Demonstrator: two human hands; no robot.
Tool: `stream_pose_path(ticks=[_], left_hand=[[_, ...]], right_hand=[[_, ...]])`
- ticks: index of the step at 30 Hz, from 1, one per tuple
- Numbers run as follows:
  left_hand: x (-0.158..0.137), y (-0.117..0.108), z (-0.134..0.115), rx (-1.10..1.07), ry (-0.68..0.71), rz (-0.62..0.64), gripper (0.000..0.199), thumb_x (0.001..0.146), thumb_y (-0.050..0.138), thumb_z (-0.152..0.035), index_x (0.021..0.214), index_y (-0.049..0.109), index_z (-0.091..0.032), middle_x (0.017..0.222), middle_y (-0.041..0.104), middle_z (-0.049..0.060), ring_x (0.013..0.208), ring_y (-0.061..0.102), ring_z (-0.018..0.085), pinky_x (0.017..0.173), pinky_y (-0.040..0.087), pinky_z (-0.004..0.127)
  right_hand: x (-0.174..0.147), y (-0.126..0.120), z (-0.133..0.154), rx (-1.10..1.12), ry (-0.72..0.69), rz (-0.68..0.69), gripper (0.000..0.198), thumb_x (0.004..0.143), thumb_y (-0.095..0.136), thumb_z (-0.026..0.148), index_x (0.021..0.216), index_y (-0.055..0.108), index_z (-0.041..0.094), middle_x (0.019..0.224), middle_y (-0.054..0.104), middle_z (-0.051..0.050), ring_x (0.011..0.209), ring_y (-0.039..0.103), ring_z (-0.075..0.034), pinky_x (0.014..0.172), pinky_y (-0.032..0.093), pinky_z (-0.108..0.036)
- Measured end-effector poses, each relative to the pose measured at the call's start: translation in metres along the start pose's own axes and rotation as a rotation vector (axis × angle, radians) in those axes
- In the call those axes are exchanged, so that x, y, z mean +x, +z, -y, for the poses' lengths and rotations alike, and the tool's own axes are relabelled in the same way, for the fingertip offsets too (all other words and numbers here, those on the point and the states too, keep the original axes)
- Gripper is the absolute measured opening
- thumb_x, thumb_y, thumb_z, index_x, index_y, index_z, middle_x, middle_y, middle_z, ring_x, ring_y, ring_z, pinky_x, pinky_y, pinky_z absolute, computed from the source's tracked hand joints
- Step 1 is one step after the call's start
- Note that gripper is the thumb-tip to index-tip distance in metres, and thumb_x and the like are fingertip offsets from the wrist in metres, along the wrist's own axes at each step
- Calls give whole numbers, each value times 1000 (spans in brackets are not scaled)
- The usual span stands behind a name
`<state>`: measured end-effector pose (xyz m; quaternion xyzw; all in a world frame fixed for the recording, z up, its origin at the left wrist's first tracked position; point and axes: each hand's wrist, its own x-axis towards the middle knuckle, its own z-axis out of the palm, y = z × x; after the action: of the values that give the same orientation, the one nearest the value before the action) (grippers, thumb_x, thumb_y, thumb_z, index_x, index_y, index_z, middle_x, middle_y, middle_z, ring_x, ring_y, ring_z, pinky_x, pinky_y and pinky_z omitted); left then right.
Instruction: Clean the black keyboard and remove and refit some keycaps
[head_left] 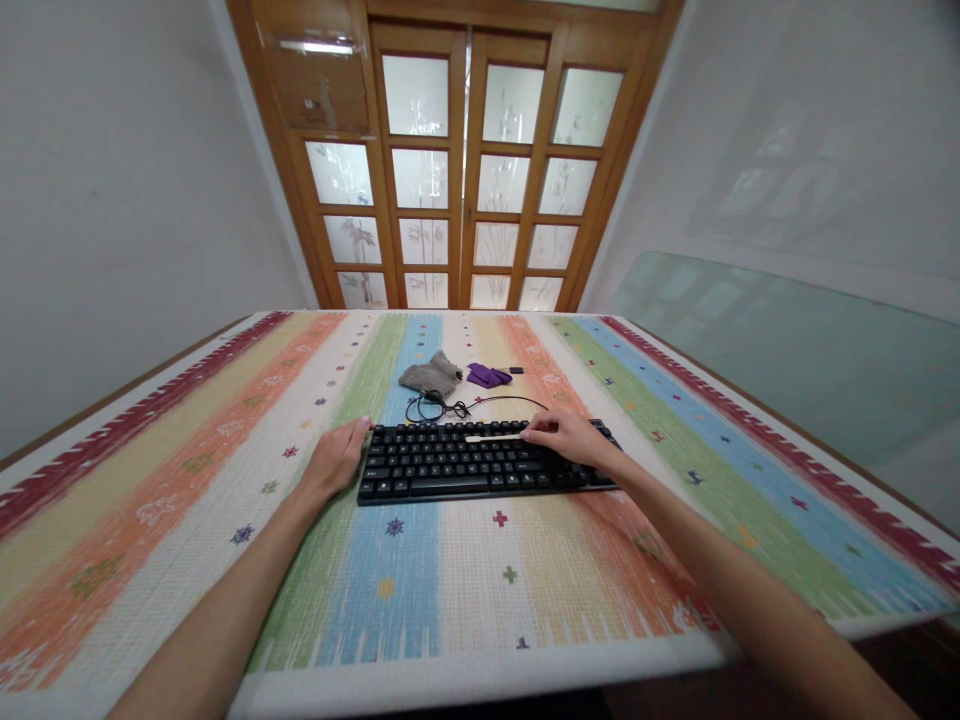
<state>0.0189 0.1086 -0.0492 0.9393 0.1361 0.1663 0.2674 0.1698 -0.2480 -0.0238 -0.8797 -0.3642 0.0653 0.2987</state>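
Right hand (568,436) pinches stick (493,438).
Keyboard (465,470) below, long axis parallel; left hand (341,456) farther left, at its end, grip unclear.

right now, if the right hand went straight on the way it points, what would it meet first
Likely the keyboard: the right hand points left along its upper rows, a white stick in its grip. The hand's height is unclear, and the left hand lies farther on.
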Motion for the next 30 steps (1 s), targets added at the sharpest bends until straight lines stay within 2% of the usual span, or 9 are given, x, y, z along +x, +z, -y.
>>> stream_pose_path(ticks=[9, 22, 30], left_hand=[[-1, -1, 0, 30, 10, 55, 63, 91, 17, -56, 89, 68, -19, 89, 74, 9, 87, 67, 26, 84, 48, 35], [0, 0, 1, 52, 19, 71, 60, 91, 16, -55, 84, 64, -20, 92, 73, 10, 89, 66, 27, 84, 48, 36], [-2, -2, 0, 48, 21, 71, 59, 91, 16, -56, 83, 63, -20, 91, 73, 11, 88, 66, 27, 83, 47, 36]], right_hand=[[-19, -25, -18, -18, 50, -42, 34, 81, 61, 48, 80, 76, 18, 75, 73, -5, 68, 61, -19, 65, 43, -29], [-47, -55, -60, -102, 162, -100, 43, 77, 56, 56, 79, 77, 18, 75, 73, -6, 72, 64, -22, 68, 43, -30], [-59, -70, -75, -64, 203, -136, 52, 73, 55, 66, 75, 77, 20, 77, 75, -8, 73, 66, -24, 70, 46, -33]])
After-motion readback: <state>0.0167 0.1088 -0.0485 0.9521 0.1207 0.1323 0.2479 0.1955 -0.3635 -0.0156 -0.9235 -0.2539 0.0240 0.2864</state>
